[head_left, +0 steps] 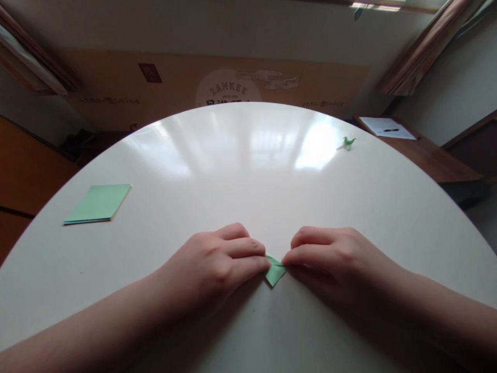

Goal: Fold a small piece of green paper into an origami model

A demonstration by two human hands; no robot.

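A small folded piece of green origami paper (275, 274) lies on the white table between my hands, one corner pointing toward me. My left hand (225, 259) presses its fingertips on the paper's left side, covering that part. At the right corner, the fingers of my right hand (330, 254) pinch the edge. A crease or flap line runs across the upper part of the paper. Both hands rest low over the tabletop, and their thumbs are mostly hidden.
A stack of square origami paper (99, 202), green on top, lies at the left of the round white table (240, 197). A small green paper crane (348, 143) stands at the far right. Beyond the edge, a brown side table (435, 155) holds a paper sheet (382, 128) and a pen (391, 130).
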